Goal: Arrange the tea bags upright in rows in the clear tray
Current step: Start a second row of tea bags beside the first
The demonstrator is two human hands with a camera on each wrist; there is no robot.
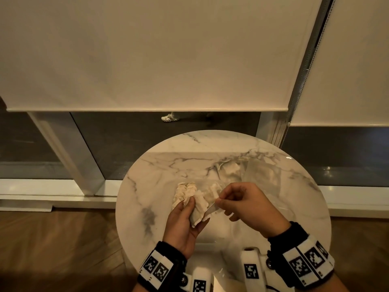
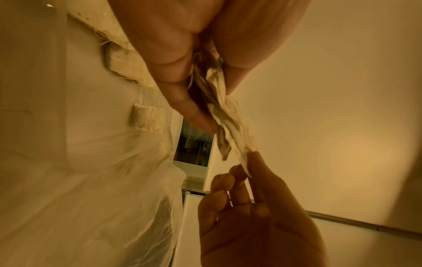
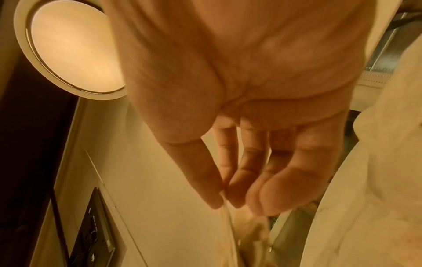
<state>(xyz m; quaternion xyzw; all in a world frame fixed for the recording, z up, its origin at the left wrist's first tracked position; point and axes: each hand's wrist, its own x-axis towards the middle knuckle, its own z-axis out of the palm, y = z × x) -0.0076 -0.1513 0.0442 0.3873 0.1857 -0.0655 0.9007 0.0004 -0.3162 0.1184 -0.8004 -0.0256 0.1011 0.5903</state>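
Above the round marble table (image 1: 160,207), my left hand (image 1: 189,202) grips a small bundle of cream tea bags (image 1: 199,210) between thumb and fingers. My right hand (image 1: 219,200) pinches the edge of one tea bag (image 1: 213,194) from that bundle. The left wrist view shows the bundle (image 2: 224,117) stretched between my left fingers (image 2: 182,101) and right fingertips (image 2: 239,173). Just behind my left hand, two short rows of tea bags (image 1: 186,191) stand upright in the clear tray (image 1: 202,183), whose walls are barely visible.
A crumpled clear plastic bag (image 1: 261,175) lies at the back right of the table with more tea bags (image 1: 231,171) beside it. The table edge curves close on both sides. A window with roller blinds (image 1: 147,60) stands behind, and wood floor (image 1: 52,249) lies below.
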